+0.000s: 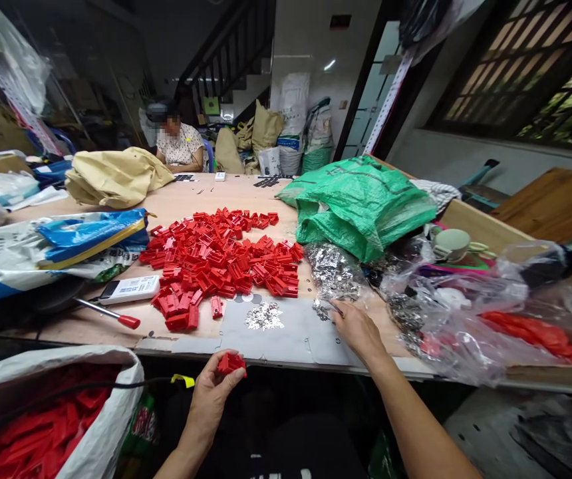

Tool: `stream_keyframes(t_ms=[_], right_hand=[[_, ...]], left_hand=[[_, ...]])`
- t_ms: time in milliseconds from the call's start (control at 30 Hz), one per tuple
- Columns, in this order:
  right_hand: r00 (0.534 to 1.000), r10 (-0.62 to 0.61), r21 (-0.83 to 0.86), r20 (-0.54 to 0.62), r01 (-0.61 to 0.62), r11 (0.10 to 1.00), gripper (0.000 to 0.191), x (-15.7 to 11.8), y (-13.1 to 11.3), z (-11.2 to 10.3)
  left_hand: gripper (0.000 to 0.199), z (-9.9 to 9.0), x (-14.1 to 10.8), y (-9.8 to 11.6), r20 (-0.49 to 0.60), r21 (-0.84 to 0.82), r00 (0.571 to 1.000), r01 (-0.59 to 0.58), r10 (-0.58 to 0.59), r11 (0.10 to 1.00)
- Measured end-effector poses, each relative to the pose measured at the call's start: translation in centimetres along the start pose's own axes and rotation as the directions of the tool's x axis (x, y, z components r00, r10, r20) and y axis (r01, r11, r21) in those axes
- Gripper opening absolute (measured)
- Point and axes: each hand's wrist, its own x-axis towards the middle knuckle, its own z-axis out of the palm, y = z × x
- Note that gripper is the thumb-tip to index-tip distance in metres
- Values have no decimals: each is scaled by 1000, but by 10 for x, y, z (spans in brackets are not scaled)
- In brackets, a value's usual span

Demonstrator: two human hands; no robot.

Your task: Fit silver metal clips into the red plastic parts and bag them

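My left hand [212, 382] is closed around a small red plastic housing [231, 363], pinched between thumb and fingers just off the table's front edge. My right hand [356, 327] rests low over the grey sheet [293, 336], its fingers closed on a thin dark tool [336, 307] whose kind I cannot make out. The tool's tip is beside a little cluster of small metal parts [320, 310]. Left of it, a pile of shiny flat metal pieces [265, 316] lies on the same sheet. Beyond the sheet spreads a large heap of red plastic housings [221, 256].
A white sack [129, 362] of red parts stands at lower left. A lever with a red grip [129, 321] juts over the table near a white box [131, 288]. A green woven bag [360, 199] and clear plastic bags [460, 326] lie right. Another person [180, 143] sits opposite.
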Motion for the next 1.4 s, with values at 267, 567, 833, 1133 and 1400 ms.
stream_keyframes(t_ms=[267,567,833,1133,1400], right_hand=[[996,-85,0,24,85,996,30,27,-6,3],[997,-80,34,-4,80,996,17,43,-19,9],[993,-113,118,33,108,987,14,40,-19,9],[972,-235,160,26,228,960,12,6,-47,21],[934,-357,209,22,345,915,16,-31,-64,19]], left_hand=[[42,-3,3,-8,58,15,998,13,-14,1000],[46,-2,2,-8,19,36,999,37,-38,999],[44,2,0,-15,-37,2,999,-18,18,1000],[42,1,2,-19,-12,26,1000,-11,11,1000],[46,-1,1,-19,-59,38,998,-7,9,999]])
